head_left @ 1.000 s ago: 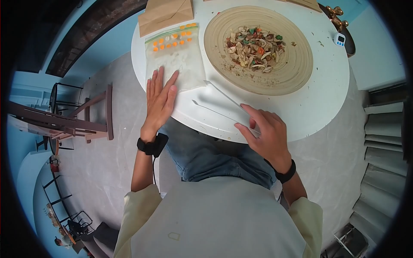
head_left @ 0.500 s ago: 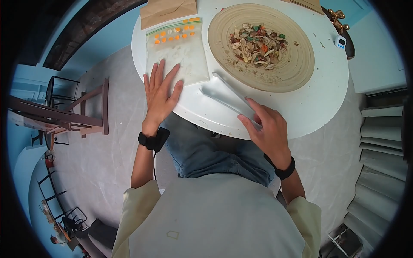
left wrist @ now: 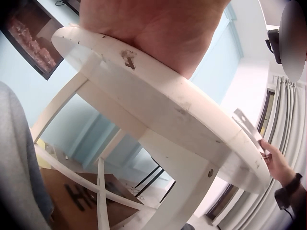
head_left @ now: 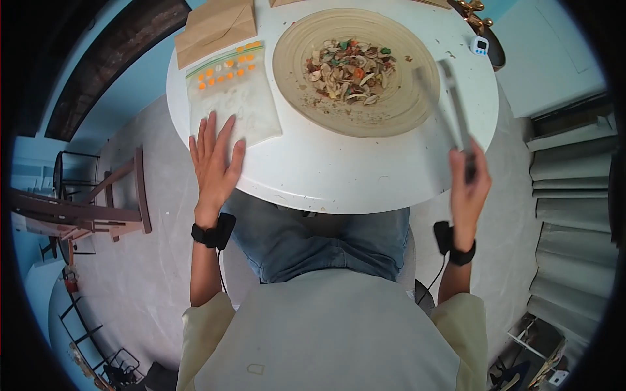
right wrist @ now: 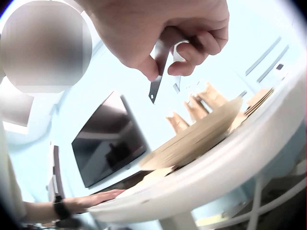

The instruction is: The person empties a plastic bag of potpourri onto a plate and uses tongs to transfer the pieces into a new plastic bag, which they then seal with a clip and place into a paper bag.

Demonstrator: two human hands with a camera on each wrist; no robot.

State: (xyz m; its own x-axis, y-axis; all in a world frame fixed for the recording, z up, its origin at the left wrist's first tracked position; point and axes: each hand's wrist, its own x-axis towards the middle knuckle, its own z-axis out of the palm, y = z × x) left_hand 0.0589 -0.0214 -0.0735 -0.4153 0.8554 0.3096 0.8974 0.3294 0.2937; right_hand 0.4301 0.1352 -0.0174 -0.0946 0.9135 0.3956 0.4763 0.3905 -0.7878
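In the head view, my right hand (head_left: 469, 173) grips a pair of metal tongs (head_left: 456, 101) near the table's right edge, arms spread and pointing away from me. The right wrist view shows thumb and fingers around the tongs (right wrist: 162, 60), which are raised above table height. My left hand (head_left: 214, 163) lies flat with fingers spread, fingertips over the lower part of a zip bag (head_left: 248, 107) with orange dots. A round wooden plate (head_left: 290, 62) right of the bag bears a heap of dried flower-like pieces (head_left: 349, 75).
A folded brown paper bag (head_left: 218, 29) lies behind the zip bag. At the far right of the white round table (head_left: 326, 176) stands a small white timer (head_left: 479, 45). A dark tray with gold ornaments (head_left: 479, 19) is beside it. Small crumbs dot the tabletop.
My right hand has swung the tongs from the table's front, near the zip bag, to the right of the plate. The left hand has stayed on the bag.
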